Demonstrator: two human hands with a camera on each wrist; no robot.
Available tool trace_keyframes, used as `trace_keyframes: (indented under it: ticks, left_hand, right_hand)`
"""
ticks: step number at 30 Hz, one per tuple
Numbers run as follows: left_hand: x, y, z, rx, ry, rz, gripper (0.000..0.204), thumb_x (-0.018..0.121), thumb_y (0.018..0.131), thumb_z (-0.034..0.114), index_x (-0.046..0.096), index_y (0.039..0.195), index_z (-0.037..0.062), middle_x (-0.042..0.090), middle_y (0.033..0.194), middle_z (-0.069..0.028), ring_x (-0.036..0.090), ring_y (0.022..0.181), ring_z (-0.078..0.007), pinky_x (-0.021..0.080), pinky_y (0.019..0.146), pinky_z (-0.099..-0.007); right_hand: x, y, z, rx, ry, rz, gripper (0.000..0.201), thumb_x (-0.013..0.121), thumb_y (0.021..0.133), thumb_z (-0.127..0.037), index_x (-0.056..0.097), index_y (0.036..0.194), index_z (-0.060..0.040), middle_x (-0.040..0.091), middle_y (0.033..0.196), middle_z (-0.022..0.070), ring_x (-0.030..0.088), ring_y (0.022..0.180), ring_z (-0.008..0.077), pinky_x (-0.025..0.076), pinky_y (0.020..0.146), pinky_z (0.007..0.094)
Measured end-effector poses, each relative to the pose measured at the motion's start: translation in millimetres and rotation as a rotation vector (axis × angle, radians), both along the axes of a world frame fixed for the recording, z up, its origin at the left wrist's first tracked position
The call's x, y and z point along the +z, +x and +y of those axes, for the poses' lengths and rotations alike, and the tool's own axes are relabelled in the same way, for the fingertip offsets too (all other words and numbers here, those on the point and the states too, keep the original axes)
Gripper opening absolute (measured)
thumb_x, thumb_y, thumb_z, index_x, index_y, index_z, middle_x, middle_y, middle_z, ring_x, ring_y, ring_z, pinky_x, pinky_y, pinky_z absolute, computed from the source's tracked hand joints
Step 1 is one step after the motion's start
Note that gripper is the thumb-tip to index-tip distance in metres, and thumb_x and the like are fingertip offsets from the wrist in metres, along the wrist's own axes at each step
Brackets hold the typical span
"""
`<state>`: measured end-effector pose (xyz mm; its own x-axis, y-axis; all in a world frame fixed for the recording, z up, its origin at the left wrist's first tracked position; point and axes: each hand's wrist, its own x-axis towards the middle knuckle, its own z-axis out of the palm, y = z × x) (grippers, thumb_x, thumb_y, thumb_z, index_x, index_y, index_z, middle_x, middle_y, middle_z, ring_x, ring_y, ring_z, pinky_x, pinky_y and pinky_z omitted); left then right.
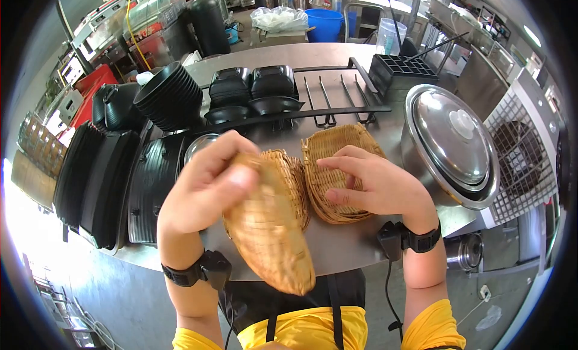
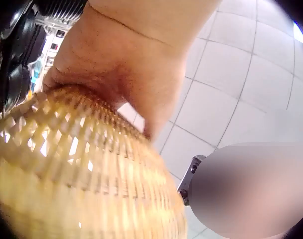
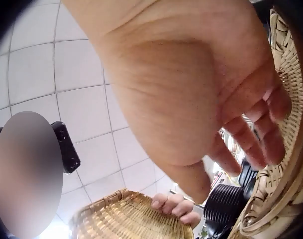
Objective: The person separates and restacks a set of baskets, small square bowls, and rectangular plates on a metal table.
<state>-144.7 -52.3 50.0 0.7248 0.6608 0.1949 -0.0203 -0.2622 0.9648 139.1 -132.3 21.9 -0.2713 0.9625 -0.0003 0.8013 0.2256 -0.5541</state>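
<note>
A woven basket [image 1: 271, 229] is tilted up in the left hand [image 1: 208, 187], which pinches its rim between thumb and fingers. In the left wrist view the basket [image 2: 91, 169] fills the lower left below the hand [image 2: 126, 74]. The right hand [image 1: 382, 184] hovers over a second woven basket [image 1: 337, 145] lying on the table, its fingers spread and loosely bent, holding nothing. The right wrist view shows this hand [image 3: 191, 94] beside the basket [image 3: 286, 184], and the left hand's fingers [image 3: 176, 205] on the held basket's rim. Another basket [image 1: 292, 175] lies partly hidden behind the held one.
A lidded steel pot [image 1: 448, 139] stands at the right of the steel table [image 1: 361, 241]. Black trays [image 1: 99, 181], stacked black bowls [image 1: 171, 97] and black containers [image 1: 253, 88] stand left and behind. A rack [image 1: 337, 97] with metal prongs lies behind the baskets.
</note>
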Motion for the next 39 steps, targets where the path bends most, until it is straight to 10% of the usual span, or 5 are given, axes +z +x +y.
trace_keyframes:
  ticks: [4,9,21,29,39]
  left_hand:
    - [-28,18,22,-0.356,-0.204,-0.854,0.080,0.040,0.085,0.085,0.047,0.091,0.0057,0.049,0.103,-0.0121,0.050,0.121,-0.0336,0.043,0.105,-0.0456]
    - [-45,35,9,-0.272,-0.062,-0.674,0.102,0.041,0.068,0.099,0.046,0.108,0.0059,0.035,0.144,-0.0156,0.024,0.148,-0.0328,0.020,0.121,-0.0508]
    - [-25,30,8,0.127,0.494,0.009,0.045,0.065,0.091,0.014,0.058,0.134,0.0037,0.050,0.134,-0.0157,0.050,0.127,-0.0275,0.040,0.104,-0.0364]
    - [-36,37,2,0.146,0.829,0.583,0.063,0.061,0.096,0.043,0.048,0.145,0.0047,0.045,0.149,-0.0230,0.028,0.146,-0.0411,0.023,0.118,-0.0506]
    - [-35,39,-4,0.068,0.770,0.637,0.078,0.062,0.093,0.055,0.040,0.152,0.0094,0.042,0.152,-0.0228,0.026,0.148,-0.0390,0.022,0.119,-0.0511]
  right_hand:
    - [2,0,-3,0.232,-0.124,0.517,0.058,0.067,0.097,-0.035,0.050,0.144,-0.0051,0.061,0.120,0.0108,0.062,0.095,0.0168,0.051,0.084,0.0310]
    - [5,-20,-18,0.252,-0.458,1.218,0.069,0.069,0.096,-0.016,0.033,0.153,-0.0024,0.062,0.117,0.0037,0.058,0.095,0.0070,0.048,0.081,0.0238]
    - [3,18,1,-0.284,0.193,0.923,0.054,0.050,0.087,0.007,0.052,0.139,-0.0075,0.058,0.102,0.0011,0.056,0.090,0.0059,0.047,0.084,0.0229]
    - [-14,26,1,-0.292,0.245,0.291,0.048,0.050,0.090,-0.002,0.049,0.138,-0.0034,0.055,0.133,0.0202,0.052,0.127,0.0403,0.038,0.110,0.0404]
    - [-8,20,-5,-0.335,0.031,0.086,0.059,0.063,0.099,-0.035,0.044,0.144,-0.0021,0.032,0.154,0.0252,0.037,0.142,0.0334,0.031,0.116,0.0384]
